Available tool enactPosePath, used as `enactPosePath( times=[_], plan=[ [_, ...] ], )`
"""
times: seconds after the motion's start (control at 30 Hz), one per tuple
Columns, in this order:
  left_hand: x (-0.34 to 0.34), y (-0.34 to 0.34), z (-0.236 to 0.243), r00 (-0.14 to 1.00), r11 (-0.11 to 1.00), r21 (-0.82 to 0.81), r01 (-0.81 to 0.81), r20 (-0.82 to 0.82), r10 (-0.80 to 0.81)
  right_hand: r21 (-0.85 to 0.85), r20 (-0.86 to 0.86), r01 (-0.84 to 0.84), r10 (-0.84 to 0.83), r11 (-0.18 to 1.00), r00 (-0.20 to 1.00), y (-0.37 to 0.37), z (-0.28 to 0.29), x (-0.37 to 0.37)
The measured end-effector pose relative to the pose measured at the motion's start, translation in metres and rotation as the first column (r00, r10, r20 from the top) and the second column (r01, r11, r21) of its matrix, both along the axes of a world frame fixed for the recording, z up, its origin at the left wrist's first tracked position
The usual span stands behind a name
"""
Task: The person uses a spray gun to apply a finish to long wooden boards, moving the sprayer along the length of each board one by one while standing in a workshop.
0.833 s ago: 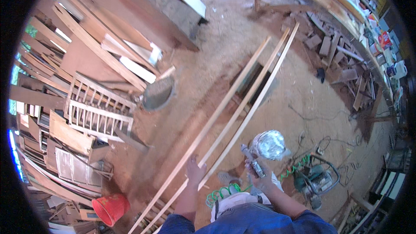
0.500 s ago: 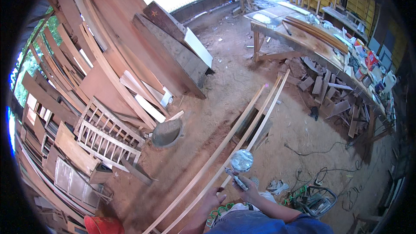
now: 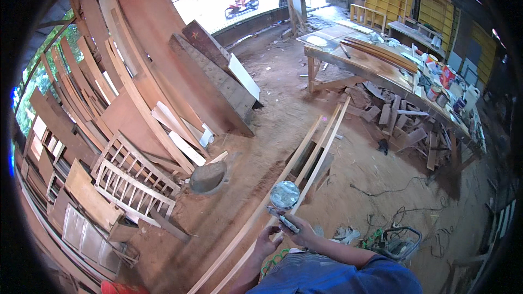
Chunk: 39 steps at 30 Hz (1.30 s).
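Head view: right hand clenched around a grinder, disc at lower centre, just above the long wooden strips. Left hand grips a strip's edge. Open dirt floor lies right; stacked boards crowd the left.

Bearing surface: packed dirt floor, reddish-brown, dusted with sawdust. Long pale wooden strips lie on it, running from 7 o'clock up toward 1 o'clock. A round dark basin sits at 9 o'clock of the strips, near a slatted wooden frame. Offcut scraps are heaped at 2 o'clock beneath a workbench. Black cable trails at 4 o'clock, leading to a power tool resting on the floor.
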<state>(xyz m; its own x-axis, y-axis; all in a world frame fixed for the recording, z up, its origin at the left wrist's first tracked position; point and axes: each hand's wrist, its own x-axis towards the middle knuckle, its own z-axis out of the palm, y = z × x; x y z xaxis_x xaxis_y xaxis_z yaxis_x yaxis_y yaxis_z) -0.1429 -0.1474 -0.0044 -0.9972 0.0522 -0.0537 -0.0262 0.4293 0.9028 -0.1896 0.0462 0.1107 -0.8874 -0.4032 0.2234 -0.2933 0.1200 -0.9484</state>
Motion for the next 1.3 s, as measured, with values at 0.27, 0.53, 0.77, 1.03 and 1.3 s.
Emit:
enactPosePath(
  times=[0.27, 0.53, 0.77, 1.03, 1.3],
  plan=[
    [0.020, 0.000, 0.015, 0.984, 0.983, 0.141, -0.119, -0.113, 0.136, 0.039, -0.046, 0.101, -0.099, 0.994, 0.994, 0.009, -0.045, 0.048],
    [0.017, 0.000, 0.054, 0.969, 0.993, 0.112, -0.047, -0.237, 0.073, 0.123, -0.080, 0.130, -0.121, 0.984, 0.989, 0.033, -0.038, 0.079],
    [0.036, 0.005, 0.077, 0.950, 0.976, 0.193, -0.101, -0.273, 0.153, 0.161, 0.019, -0.018, 0.015, 0.987, 1.000, 0.030, -0.059, 0.083],
    [0.054, 0.025, 0.086, 0.915, 0.931, 0.155, -0.329, -0.192, 0.356, 0.143, -0.079, -0.184, 0.196, 0.973, 0.977, 0.048, -0.038, 0.043],
    [0.070, 0.049, 0.070, 0.858, 0.885, 0.033, -0.464, -0.231, 0.458, 0.080, -0.087, -0.293, 0.300, 0.953, 0.950, 0.058, -0.045, 0.009]
  ],
)
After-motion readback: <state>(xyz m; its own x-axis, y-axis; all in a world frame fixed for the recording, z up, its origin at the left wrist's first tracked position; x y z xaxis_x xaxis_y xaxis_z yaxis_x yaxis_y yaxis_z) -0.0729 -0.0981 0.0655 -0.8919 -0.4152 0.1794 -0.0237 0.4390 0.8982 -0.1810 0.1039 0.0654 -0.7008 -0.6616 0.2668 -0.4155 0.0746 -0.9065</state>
